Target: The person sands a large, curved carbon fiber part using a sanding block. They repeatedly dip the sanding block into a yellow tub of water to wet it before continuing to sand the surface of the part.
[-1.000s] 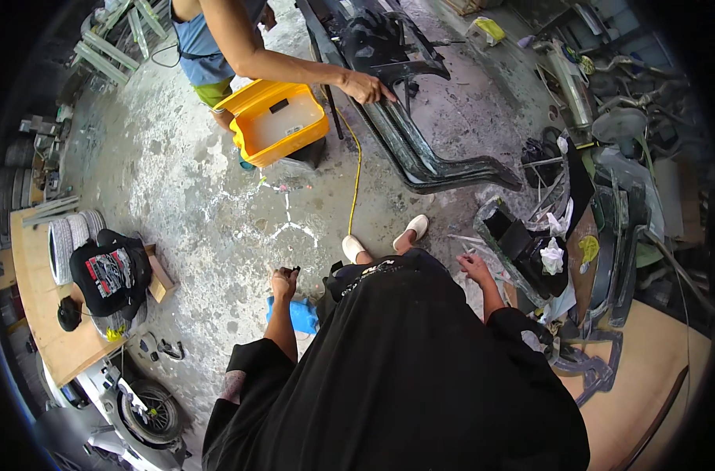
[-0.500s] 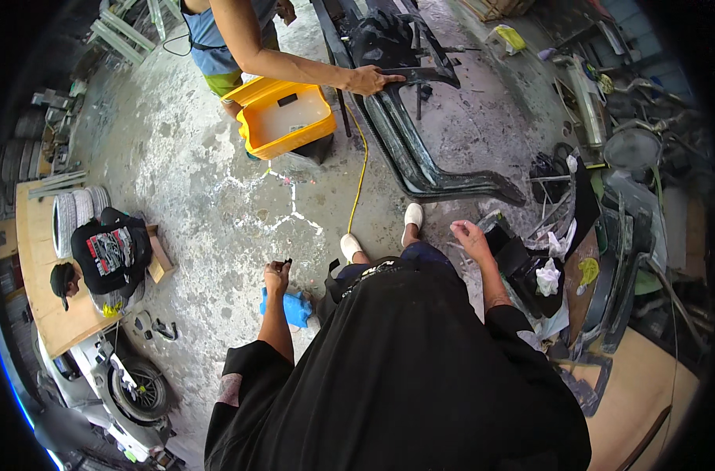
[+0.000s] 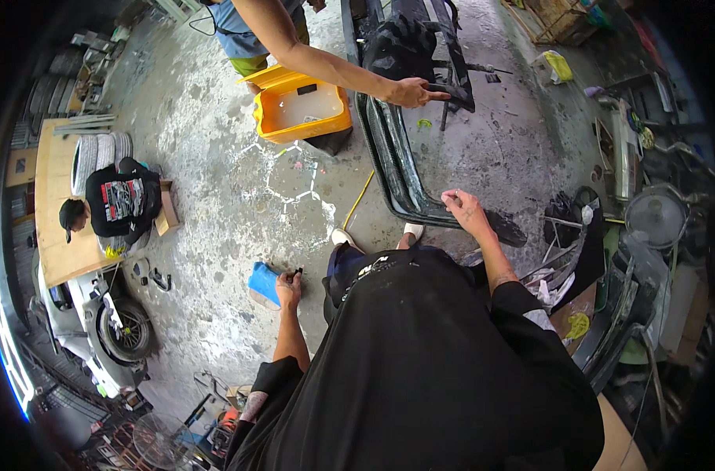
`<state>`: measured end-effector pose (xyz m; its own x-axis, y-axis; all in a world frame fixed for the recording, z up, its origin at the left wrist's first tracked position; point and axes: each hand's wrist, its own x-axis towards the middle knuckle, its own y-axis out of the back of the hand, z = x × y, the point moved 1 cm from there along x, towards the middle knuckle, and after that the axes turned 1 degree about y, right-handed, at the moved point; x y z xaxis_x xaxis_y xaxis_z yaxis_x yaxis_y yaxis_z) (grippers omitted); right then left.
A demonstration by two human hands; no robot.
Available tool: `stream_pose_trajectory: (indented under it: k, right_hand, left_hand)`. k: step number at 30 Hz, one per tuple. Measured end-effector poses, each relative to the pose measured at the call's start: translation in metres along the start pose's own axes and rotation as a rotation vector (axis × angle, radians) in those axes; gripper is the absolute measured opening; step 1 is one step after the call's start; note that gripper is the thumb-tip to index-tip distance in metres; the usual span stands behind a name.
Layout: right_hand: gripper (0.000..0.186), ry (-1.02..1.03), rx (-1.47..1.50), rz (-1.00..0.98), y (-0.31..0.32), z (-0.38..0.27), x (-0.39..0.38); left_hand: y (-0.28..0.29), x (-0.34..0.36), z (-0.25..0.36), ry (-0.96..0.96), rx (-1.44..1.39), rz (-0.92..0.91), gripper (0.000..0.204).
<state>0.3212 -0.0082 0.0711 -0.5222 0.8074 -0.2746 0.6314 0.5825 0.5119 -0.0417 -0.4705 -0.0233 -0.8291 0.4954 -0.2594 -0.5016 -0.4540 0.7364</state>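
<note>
Plywood table (image 3: 51,235) at far left, untouched, with a black printed shirt (image 3: 122,200) draped over stacked tyres.

Toward the middle, down on the stained concrete: left hand (image 3: 288,286) clenched around a small black tool (image 3: 297,272), touching or just beside a blue block (image 3: 261,282) on the floor. Cannot tell what kind of tool, too small.

Further up, an orange-yellow crate (image 3: 302,110), apart from both hands, and a yellow cord (image 3: 357,200) trailing from it toward the feet.

Right of the cord, a long black car panel (image 3: 389,157) flat on the floor, its near end curving toward the shoes. Above it, a co-worker's hand (image 3: 411,92) pressing on a dark framed part (image 3: 420,39) at the panel's far end.

Right hand (image 3: 461,208) at the panel's near rim, fingers curled over the edge. Cannot tell whether properly clasped or only resting there.

As a judgement: early in the handling. Panel lying on the ground, not lifted or turned, contact only at its two ends, no sign of any mark or change on its surface; blue block also on the floor.

Against half a second ago: right hand up from a spot lower and short of the rim onto the rim itself; left hand much where it was, same clench by the blue block; co-worker's hand unmoved on the dark part; head tipped a little, so crate and panel sit higher in view.
</note>
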Motion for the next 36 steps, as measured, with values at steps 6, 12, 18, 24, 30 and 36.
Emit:
stream_pose_trajectory:
  k: [6, 12, 18, 24, 30, 36]
  right_hand:
    - [0.032, 0.011, -0.035, -0.101, 0.006, -0.008, 0.039]
    - [0.037, 0.116, 0.051, -0.132, -0.021, -0.008, 0.059]
    - [0.05, 0.295, 0.012, -0.133, -0.042, -0.01, 0.07]
    - [0.049, 0.321, 0.071, -0.096, -0.026, -0.019, 0.062]
    - [0.041, 0.262, 0.074, -0.135, 0.031, -0.06, 0.048]
    - [0.051, 0.585, -0.182, -0.394, 0.117, -0.243, -0.021]
  left_hand:
    - [-0.011, -0.051, -0.018, 0.075, 0.088, 0.023, 0.028]
    - [-0.009, -0.071, -0.014, 0.27, 0.082, -0.02, 0.025]
    - [-0.011, -0.056, -0.019, 0.036, 0.134, 0.082, 0.029]
    - [-0.011, -0.05, 0.017, 0.144, 0.038, 0.012, 0.031]
    - [-0.012, -0.039, 0.0, 0.091, 0.088, -0.006, 0.034]
    - [-0.014, -0.02, 0.009, 0.111, 0.076, -0.051, 0.033]
